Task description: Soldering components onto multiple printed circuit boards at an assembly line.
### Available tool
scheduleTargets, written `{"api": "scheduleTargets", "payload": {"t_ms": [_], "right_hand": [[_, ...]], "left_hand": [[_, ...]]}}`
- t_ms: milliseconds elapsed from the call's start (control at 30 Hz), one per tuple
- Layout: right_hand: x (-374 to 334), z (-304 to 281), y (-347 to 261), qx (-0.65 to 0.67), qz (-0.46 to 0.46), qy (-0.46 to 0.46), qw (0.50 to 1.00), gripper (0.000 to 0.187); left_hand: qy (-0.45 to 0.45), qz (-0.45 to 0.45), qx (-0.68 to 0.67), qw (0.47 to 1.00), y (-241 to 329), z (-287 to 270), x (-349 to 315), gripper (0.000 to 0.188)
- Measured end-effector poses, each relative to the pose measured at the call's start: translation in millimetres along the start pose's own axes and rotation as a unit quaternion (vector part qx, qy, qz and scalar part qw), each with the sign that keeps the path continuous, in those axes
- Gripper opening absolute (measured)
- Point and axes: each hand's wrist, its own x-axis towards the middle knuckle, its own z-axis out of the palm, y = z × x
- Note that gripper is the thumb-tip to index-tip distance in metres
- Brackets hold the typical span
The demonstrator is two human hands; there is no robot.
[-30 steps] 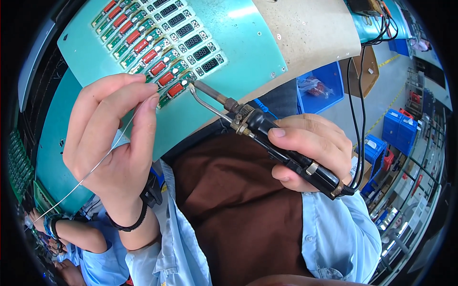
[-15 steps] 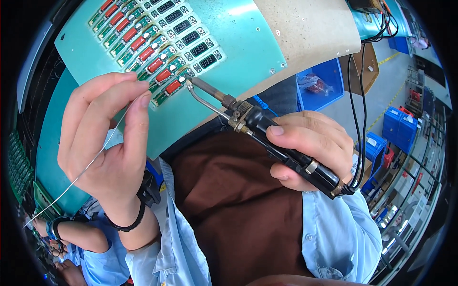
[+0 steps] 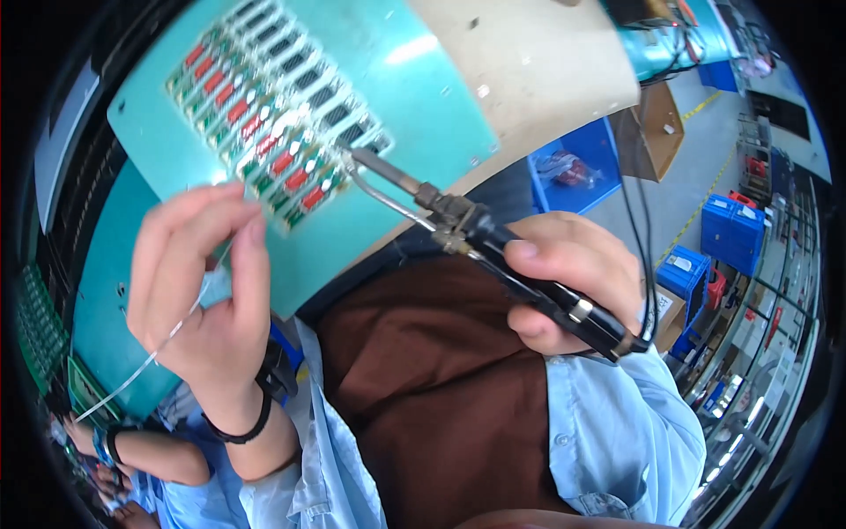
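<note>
In left hand (image 3: 181, 291), pinches thin silvery wire (image 3: 176, 331) between thumb and fingertips; fingers bent, nearly closed. Trails wire across palm toward lower left. In right hand (image 3: 582, 264), wraps fingers and thumb around black handle of soldering iron (image 3: 476, 231), firmly closed on it. Points iron up-left, with bent metal tube (image 3: 392, 201) running alongside to near the tip. Puts tip at near right end of circuit boards (image 3: 264, 132), lined up in a slanted row on teal sheet (image 3: 423, 115), beside beige worktop (image 3: 538, 62). Holds left fingertips just off near left edge of boards. Too blurred to tell tip contact.
</note>
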Motion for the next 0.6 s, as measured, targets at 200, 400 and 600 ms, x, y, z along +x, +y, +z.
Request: {"api": "scheduleTargets", "payload": {"t_ms": [200, 400, 600], "right_hand": [[-8.2, -10.3, 34.6, -0.023, 0.040, 0.207, 0.977, 0.045], [38.2, -39.4, 114.3, 0.050, 0.142, 0.345, 0.926, 0.036], [43.1, -53.5, 143.8, 0.244, 0.138, 0.413, 0.867, 0.038]], "left_hand": [[0.007, -0.009, -0.376, 0.927, 12.1, -32.8, -20.8, 0.011], [-0.109, 0.041, -0.634, 0.764, 41.6, -105.1, -41.0, 0.007], [-0.100, 0.182, -0.591, 0.780, 87.6, -116.1, -22.6, 0.030]]}}
